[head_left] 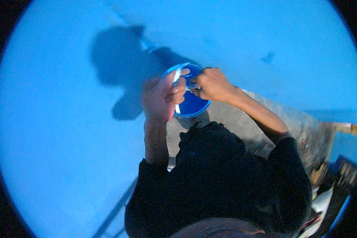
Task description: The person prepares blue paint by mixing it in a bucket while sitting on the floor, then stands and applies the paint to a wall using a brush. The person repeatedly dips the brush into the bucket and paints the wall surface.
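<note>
A round blue container (194,105), perhaps a bucket or tub, sits below both hands in the middle of the view. A narrow white strip (178,75) crosses its left part. My left hand (160,97) is closed around this strip, the fingers curled and partly blurred. My right hand (214,85) is closed in a pinch over the container's right side, close to the left fingers. Something small and pale shows at its fingertips, too blurred to name. The container's left side is hidden behind my left hand.
A bright blue wall or sheet-like surface (59,158) fills the left and top, with my dark shadow on it. A grey rough surface (273,105) lies below the container. At the lower right are a white crumpled piece (323,201) and a wooden piece (345,127).
</note>
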`<action>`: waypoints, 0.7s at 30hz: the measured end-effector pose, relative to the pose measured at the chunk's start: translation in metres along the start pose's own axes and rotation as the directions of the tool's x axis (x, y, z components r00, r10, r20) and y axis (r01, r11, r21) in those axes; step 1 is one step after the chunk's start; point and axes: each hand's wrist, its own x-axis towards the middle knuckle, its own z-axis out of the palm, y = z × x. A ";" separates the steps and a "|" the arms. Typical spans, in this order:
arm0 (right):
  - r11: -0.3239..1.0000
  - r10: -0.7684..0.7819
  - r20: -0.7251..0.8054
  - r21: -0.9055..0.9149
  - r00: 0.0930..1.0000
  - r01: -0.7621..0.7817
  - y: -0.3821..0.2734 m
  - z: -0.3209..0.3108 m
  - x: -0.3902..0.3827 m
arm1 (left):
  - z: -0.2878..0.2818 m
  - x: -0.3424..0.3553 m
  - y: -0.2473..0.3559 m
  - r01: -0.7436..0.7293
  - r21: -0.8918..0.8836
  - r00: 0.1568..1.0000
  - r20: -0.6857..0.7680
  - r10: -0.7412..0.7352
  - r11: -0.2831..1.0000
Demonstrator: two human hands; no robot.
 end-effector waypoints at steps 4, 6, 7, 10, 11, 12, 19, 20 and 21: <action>0.997 -0.075 0.015 -0.030 0.997 0.075 0.010 0.004 0.004 | 0.004 0.009 -0.006 0.041 0.148 0.980 -0.199 -0.010 0.988; 0.997 -0.073 0.025 -0.032 0.997 0.073 0.012 0.006 0.005 | 0.002 0.015 -0.004 0.036 0.038 0.998 -0.060 -0.033 0.999; 0.995 -0.091 0.030 -0.037 0.995 0.092 0.012 0.007 0.005 | 0.000 0.013 -0.005 0.021 -0.037 1.000 -0.003 -0.021 0.999; 0.996 -0.087 0.043 -0.019 0.995 0.088 0.012 0.011 0.008 | -0.010 0.012 -0.007 0.074 -0.028 0.997 0.011 -0.074 0.997; 0.999 -0.042 0.055 0.007 0.998 0.042 0.011 0.014 0.006 | -0.015 0.011 -0.008 0.085 -0.027 0.996 0.024 -0.085 0.996; 1.000 0.002 0.070 0.031 0.998 -0.004 0.010 0.015 0.003 | -0.021 0.014 -0.008 0.098 -0.017 0.994 0.054 -0.097 0.995; 0.996 -0.028 -0.177 -0.088 0.984 0.012 -0.012 0.000 0.002 | -0.046 0.015 0.005 0.215 -0.244 0.968 0.180 -0.174 0.946; 0.997 -0.028 -0.165 -0.079 0.986 0.015 -0.011 -0.006 -0.006 | -0.037 0.014 -0.003 0.188 -0.233 0.972 0.183 -0.147 0.954; 0.997 -0.027 -0.153 -0.071 0.988 0.017 -0.010 -0.015 -0.013 | -0.028 0.014 -0.011 0.161 -0.222 0.975 0.187 -0.121 0.962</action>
